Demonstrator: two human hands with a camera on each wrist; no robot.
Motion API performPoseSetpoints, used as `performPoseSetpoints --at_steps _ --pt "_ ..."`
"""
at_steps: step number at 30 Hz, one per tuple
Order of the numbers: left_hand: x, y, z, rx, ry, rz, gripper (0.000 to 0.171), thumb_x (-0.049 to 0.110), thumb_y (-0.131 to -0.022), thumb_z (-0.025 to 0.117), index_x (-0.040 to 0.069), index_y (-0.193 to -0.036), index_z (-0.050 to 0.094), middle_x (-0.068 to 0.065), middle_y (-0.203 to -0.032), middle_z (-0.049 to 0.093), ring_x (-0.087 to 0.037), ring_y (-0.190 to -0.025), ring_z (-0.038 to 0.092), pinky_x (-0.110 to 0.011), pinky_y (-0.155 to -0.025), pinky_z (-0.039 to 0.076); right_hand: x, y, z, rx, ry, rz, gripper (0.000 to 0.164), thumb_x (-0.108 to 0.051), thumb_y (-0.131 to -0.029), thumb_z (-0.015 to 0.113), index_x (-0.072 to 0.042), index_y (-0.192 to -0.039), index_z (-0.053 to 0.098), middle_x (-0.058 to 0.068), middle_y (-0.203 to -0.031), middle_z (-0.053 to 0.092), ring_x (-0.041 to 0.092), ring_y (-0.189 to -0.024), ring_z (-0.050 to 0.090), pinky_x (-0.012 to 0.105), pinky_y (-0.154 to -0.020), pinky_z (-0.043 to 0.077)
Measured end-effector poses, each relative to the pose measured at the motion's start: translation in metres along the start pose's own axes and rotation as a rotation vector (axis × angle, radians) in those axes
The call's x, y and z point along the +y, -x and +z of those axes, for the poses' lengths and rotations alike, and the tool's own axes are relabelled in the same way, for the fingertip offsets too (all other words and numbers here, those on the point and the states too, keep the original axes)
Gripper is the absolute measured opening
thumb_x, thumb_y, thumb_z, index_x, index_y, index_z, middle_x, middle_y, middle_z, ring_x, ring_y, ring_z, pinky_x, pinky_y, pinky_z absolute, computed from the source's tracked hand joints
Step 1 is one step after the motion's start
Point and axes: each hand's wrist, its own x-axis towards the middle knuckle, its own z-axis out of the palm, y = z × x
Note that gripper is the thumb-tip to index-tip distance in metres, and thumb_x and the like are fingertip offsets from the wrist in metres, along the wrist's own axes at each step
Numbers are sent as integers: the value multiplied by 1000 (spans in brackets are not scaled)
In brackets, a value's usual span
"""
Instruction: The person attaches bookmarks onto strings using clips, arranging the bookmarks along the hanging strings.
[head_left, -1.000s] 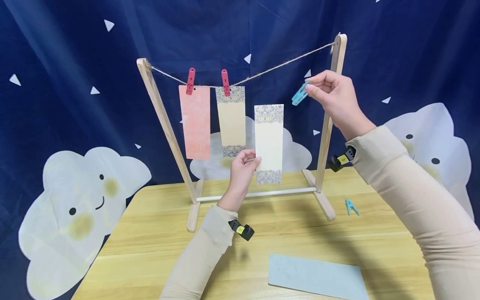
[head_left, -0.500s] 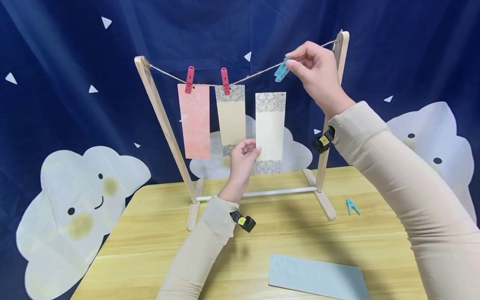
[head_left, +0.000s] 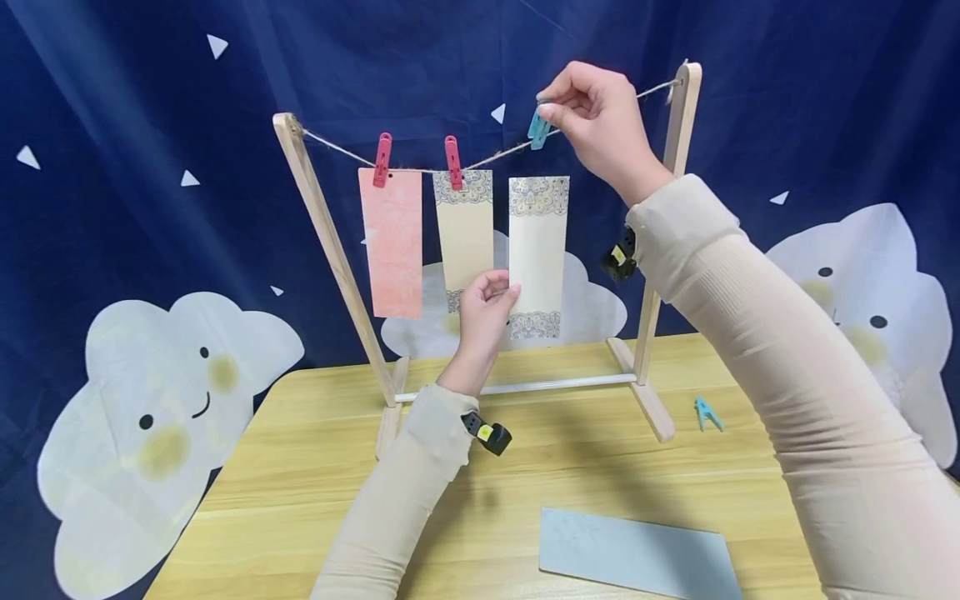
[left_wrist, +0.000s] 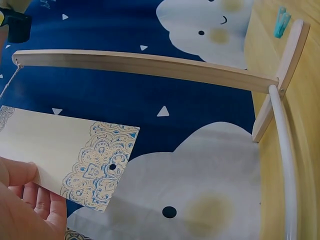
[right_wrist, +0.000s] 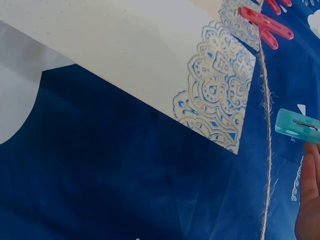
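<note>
In the head view my left hand (head_left: 486, 321) pinches the left edge of a cream card (head_left: 538, 258) with lacy patterned ends, held upright beside the hanging cards. My right hand (head_left: 603, 121) pinches a blue clothespin (head_left: 539, 129) at the twine (head_left: 506, 153), above that card's top edge. In the right wrist view the card's patterned end (right_wrist: 217, 92) lies just short of the twine (right_wrist: 267, 115), and the blue clothespin (right_wrist: 297, 125) is on the twine's other side. A pink card (head_left: 393, 246) and a tan card (head_left: 464, 229) hang from red clothespins (head_left: 382, 160).
The twine spans a wooden frame, with a left post (head_left: 330, 250) and a right post (head_left: 675, 125), joined by a white rod (head_left: 558, 384). On the table (head_left: 300, 500) lie a second blue clothespin (head_left: 707, 413) and a pale blue card (head_left: 637, 550). A dark blue curtain (head_left: 150, 125) hangs behind.
My right hand has moved left with the blue clothespin, from beside the right post to the twine above the cream card. My left hand has raised the cream card towards the twine.
</note>
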Motion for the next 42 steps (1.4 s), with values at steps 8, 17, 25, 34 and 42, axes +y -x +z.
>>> performPoseSetpoints --at_steps 8,17,25,34,42 --pt "5 -2 2 2 -24 4 23 -1 -84 66 -1 -107 61 -10 -99 64 -14 -85 60 -25 -83 51 0 -7 2 -8 88 22 17 -15 -90 62 -2 -99 67 -8 -83 59 9 -70 49 18 -72 44" --pt "8 -2 2 39 -24 17 22 -1 -84 65 -1 -106 61 -11 -100 64 -16 -88 60 -25 -84 51 -4 -12 11 -84 202 71 19 -18 -92 60 -2 -100 66 -4 -87 58 8 -74 49 19 -74 45" --pt "7 -4 4 96 -44 35 20 -2 -84 65 -2 -104 62 -13 -100 64 -17 -88 60 -25 -83 51 -2 -9 14 -118 265 114 22 -21 -91 60 -2 -100 66 -3 -83 57 9 -73 48 20 -71 43" --pt "7 -8 4 115 -32 37 19 -3 -84 65 -2 -103 62 -11 -99 63 -17 -88 60 -24 -83 51 -1 -9 14 -154 250 163 23 -23 -91 61 -3 -101 66 -1 -83 58 10 -72 51 21 -73 46" --pt "14 -10 9 77 -3 22 21 -2 -84 65 -2 -105 61 -12 -101 65 -16 -87 62 -24 -83 52 1 -8 11 -158 236 171 21 -22 -92 61 -3 -98 66 0 -81 60 9 -69 51 22 -67 43"
